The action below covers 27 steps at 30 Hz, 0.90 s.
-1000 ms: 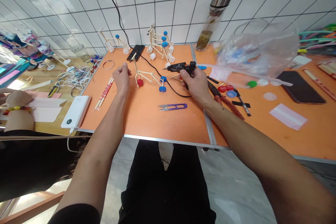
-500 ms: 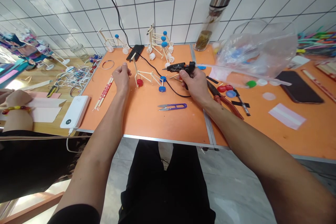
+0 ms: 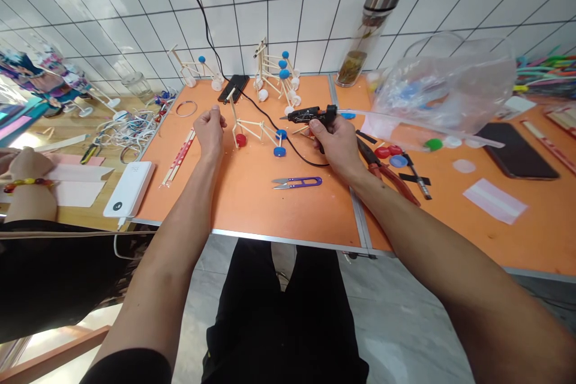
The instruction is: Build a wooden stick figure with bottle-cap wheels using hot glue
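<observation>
In my right hand [image 3: 338,141] is a black hot glue gun [image 3: 312,114], its nozzle pointing left and a long clear glue stick [image 3: 423,124] trailing out of its back. The fingers wrap its handle. My left hand [image 3: 211,134] is closed at the left of a small stick model [image 3: 249,122]; whether the fingers pinch anything is hidden. That model stands on the orange table, with red and blue bottle caps as wheels. Purple thread snips [image 3: 297,182] lie in front of it, apart from both hands.
Behind stand more stick models [image 3: 274,72], a black phone [image 3: 233,89] and a glass tea bottle [image 3: 366,36]. Pliers [image 3: 389,174], loose caps and a plastic bag [image 3: 443,90] lie right. Wrapped chopsticks [image 3: 179,159] and a white power bank [image 3: 129,188] lie left, near another person's hand [image 3: 31,168].
The view has shifted very slightly. Both hands, the glue gun and the stick model hold their places on the table.
</observation>
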Available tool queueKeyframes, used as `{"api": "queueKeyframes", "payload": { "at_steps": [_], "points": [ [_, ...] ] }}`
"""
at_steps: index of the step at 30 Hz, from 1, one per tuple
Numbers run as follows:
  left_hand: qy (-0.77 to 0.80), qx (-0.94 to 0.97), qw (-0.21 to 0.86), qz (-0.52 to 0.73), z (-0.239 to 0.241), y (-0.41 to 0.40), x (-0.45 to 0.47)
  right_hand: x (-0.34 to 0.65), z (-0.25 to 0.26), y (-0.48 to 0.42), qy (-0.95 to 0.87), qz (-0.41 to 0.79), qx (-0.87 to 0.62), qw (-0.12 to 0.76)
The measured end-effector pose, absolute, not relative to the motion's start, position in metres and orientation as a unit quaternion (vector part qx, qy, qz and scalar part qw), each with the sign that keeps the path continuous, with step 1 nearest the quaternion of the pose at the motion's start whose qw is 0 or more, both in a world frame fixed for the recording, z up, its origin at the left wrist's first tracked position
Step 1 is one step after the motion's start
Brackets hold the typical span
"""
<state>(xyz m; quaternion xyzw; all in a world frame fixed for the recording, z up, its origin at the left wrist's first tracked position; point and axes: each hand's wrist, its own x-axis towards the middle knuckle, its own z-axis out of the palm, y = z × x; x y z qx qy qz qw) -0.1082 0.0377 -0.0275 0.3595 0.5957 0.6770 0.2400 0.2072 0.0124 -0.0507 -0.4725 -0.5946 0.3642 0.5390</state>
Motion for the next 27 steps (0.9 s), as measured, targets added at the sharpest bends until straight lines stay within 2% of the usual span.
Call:
{"api": "queueKeyframes", "payload": {
  "at_steps": [27],
  "points": [
    [0.609, 0.356, 0.236, 0.668, -0.0235, 0.0372, -0.1094, 0.2070, -0.0536, 0.0126, -0.594, 0.367, -0.473, 0.537]
  ]
}}
